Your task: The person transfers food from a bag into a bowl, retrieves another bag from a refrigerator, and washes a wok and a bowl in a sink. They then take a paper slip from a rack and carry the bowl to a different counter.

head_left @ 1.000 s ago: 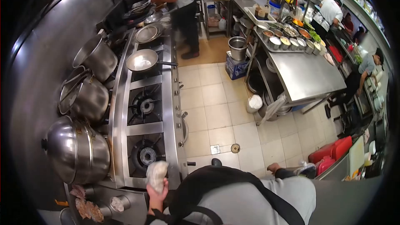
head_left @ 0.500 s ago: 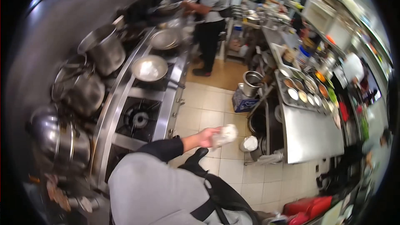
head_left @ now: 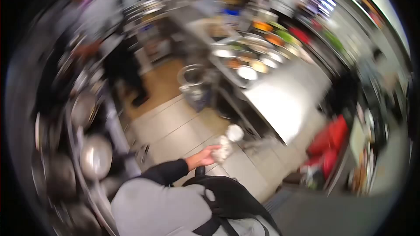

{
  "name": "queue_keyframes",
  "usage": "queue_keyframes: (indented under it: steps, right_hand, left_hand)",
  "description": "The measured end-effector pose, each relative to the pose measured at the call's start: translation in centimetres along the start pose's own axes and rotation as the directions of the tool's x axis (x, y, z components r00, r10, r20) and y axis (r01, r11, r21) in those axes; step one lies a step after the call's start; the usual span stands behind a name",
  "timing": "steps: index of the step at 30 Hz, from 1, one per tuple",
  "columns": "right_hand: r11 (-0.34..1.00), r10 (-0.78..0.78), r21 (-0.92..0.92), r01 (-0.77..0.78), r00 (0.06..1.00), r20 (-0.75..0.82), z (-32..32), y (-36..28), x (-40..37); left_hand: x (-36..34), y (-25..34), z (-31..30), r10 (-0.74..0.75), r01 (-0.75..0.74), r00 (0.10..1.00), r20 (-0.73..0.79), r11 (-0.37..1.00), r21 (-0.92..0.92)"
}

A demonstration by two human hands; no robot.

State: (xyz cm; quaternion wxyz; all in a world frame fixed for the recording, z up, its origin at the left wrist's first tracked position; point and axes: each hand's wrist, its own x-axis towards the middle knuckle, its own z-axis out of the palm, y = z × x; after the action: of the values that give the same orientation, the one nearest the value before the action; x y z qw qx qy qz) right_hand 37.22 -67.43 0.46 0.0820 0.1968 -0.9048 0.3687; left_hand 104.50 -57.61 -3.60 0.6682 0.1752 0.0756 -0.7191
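My left hand [head_left: 202,157] reaches forward at the end of a black sleeve [head_left: 164,173]. Its fingers are closed around a small white bundle [head_left: 222,149] with an uneven surface. Motion blur hides whether it is cloth or something in a clear bag or tub. Just beyond it, near the floor, stands a round white container [head_left: 235,133], which the bundle partly overlaps in the view. My grey-clad torso fills the bottom of the view. My right hand is out of the picture.
Left is the stove with a shallow pan [head_left: 96,157]. A co-worker [head_left: 103,26] stands at its far end. A steel counter [head_left: 280,100] with several bowls [head_left: 247,73] juts out on the right. A metal pot [head_left: 192,75] stands beside it. Red bags [head_left: 330,144] lie at right.
My view has swung right, so the stove and co-worker have shifted left and the counter looks closer. My left hand still holds the white bundle, now lower and slightly left in view.
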Motion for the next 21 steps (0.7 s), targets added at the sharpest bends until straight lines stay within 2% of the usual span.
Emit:
queue_keyframes:
  steps: [2,5,6,7,9,10,11,13,15,16,17,18,19,20,21]
  right_hand:
    - [0.981,0.185,-0.031,-0.190,0.975,-0.126,-5.7,5.2,-0.5]
    - [0.942,0.333,0.017,-0.335,0.927,-0.175,-9.4,8.1,-2.1]
    - [0.937,0.322,0.187,-0.294,0.935,-0.149,-10.5,5.6,-3.6]
    - [0.930,0.347,0.190,-0.316,0.923,-0.168,-10.5,4.9,-3.8]
    - [0.894,0.371,0.309,-0.324,0.922,-0.108,-9.9,4.8,-3.7]
    - [0.910,0.327,0.289,-0.298,0.943,-0.057,-9.5,6.6,-3.1]
    - [0.905,0.338,0.296,-0.305,0.939,-0.067,-9.0,8.0,-3.0]
    - [0.939,0.240,0.272,-0.211,0.968,-0.077,-7.4,10.7,-3.8]
    - [0.930,0.233,0.312,-0.192,0.967,-0.100,-5.7,12.1,-5.6]
    - [0.967,0.209,0.175,-0.188,0.971,-0.115,-5.0,12.4,-6.5]
    - [0.983,0.182,0.033,-0.179,0.975,-0.130,-6.4,9.6,-8.0]
    - [0.960,0.189,0.230,-0.160,0.976,-0.111,-7.0,6.3,-10.4]
    - [0.963,-0.037,0.250,0.100,0.969,-0.245,-4.9,9.5,-10.7]
    - [0.985,-0.083,0.124,0.124,0.952,-0.293,-4.9,8.1,-13.0]
    - [0.946,0.087,0.324,-0.018,0.976,-0.198,-4.3,6.8,-15.2]
  left_hand:
    - [1.2,1.2,-1.4,-0.053,0.053,0.992,-0.115,0.999,-0.002]
    - [3.5,2.4,-3.6,-0.027,0.031,0.965,-0.262,0.999,0.011]
    - [4.4,3.0,-4.2,-0.008,0.024,0.942,-0.335,0.999,0.045]
    - [4.9,3.4,-4.9,0.019,0.012,0.912,-0.409,0.997,0.073]
    - [4.8,4.5,-6.9,0.036,0.016,0.894,-0.447,0.993,0.113]
    - [5.3,5.2,-7.3,0.070,-0.001,0.870,-0.489,0.990,0.139]
    - [5.7,5.6,-7.2,0.063,0.009,0.875,-0.480,0.989,0.146]
    - [5.6,6.4,-7.3,0.101,-0.024,0.822,-0.560,0.990,0.142]
    - [6.4,7.3,-6.8,0.092,-0.025,0.836,-0.541,0.991,0.130]
    - [7.0,7.8,-6.5,0.085,-0.011,0.825,-0.558,0.991,0.133]
    - [7.7,7.9,-6.9,0.072,0.005,0.815,-0.575,0.991,0.131]
    - [8.9,8.3,-7.1,0.051,0.032,0.820,-0.570,0.990,0.136]
    - [10.3,8.8,-7.7,0.007,0.095,0.797,-0.604,0.986,0.137]
    - [11.3,9.5,-8.1,-0.045,0.182,0.767,-0.640,0.972,0.150]
    - [12.4,9.7,-8.2,-0.086,0.248,0.810,-0.580,0.946,0.206]
